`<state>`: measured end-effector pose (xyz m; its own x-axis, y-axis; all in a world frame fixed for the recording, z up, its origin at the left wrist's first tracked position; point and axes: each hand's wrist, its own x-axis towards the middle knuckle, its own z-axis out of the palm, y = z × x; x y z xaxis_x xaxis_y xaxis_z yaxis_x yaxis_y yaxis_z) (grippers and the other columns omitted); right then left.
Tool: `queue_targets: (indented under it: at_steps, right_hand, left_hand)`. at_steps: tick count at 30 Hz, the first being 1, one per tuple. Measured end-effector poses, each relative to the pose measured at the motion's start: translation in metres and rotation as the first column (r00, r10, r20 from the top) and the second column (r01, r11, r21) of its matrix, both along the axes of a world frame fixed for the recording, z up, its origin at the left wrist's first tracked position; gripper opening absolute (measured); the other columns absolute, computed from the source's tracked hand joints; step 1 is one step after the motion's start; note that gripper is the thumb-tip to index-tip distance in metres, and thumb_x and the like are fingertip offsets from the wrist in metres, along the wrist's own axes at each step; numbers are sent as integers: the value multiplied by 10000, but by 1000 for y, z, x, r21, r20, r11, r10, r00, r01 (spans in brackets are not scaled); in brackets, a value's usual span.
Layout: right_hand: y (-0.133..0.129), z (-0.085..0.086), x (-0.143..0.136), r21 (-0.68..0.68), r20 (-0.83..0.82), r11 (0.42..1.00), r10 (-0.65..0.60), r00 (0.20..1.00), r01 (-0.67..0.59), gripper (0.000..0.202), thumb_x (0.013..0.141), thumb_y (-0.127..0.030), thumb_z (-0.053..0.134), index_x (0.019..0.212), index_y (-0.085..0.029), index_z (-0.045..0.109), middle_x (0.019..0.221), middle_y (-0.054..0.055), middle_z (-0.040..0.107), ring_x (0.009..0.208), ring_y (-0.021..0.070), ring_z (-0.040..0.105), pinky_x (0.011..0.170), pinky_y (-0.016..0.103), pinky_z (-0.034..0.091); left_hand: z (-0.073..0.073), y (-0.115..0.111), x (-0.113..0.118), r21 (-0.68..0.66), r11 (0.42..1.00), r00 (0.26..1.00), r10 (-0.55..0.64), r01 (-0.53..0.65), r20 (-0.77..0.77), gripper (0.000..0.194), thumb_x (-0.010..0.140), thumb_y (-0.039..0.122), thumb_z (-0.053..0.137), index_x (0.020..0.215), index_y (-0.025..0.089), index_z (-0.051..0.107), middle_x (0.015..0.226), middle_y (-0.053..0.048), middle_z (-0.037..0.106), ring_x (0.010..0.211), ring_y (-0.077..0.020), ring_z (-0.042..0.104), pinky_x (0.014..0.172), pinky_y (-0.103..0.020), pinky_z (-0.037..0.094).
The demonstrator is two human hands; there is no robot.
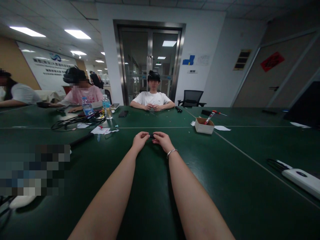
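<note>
Both arms reach forward over the green table, and the hands meet just above or on its surface. My right hand [163, 140], with a silver bangle [172, 152] at its wrist, pinches a small dark object [151, 136] whose kind is too small to tell. Fingers closed in a pinch, my left hand [140, 140] is at the other end of that object. A tiny pale spot shows at its fingertips, and I cannot make out what it grips.
A small open box [204, 128] stands ahead on the right. Bottles [107, 108], tangled black cables [77, 120] and paper scraps [101, 130] lie ahead on the left. A white device [302, 180] lies far right. A person [153, 98] sits opposite; others sit at left.
</note>
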<state>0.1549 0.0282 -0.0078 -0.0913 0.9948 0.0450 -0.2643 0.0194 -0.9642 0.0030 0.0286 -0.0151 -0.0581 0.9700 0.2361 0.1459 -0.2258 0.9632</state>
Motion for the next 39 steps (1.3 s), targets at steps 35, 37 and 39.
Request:
queue_targets:
  at_steps: [35,37,39]
  right_hand:
    - [2,-2,1,6,-35,1000,-15,999,16,128,749,-51,644,856,-122,642,631,-2,643,517,85,638,502,168,556]
    - [3,-2,1,10,-35,1000,-9,999,10,131,745,-50,648,855,-122,643,628,-2,644,520,88,640,502,168,556]
    - [3,-2,1,9,-33,1000,-12,999,12,130,746,-49,645,854,-120,643,622,-1,642,515,90,640,500,173,555]
  left_hand:
    - [0,1,3,-32,999,1000,-2,3,24,235,772,340,578,890,148,645,850,-85,676,741,-181,639,670,-310,484]
    - [1,1,3,0,1000,1000,-19,19,21,208,739,305,624,879,154,650,864,-82,683,759,-178,642,704,-314,491]
    - [0,1,3,52,998,999,-28,27,27,212,697,270,669,876,159,656,893,-82,688,811,-178,642,761,-317,490]
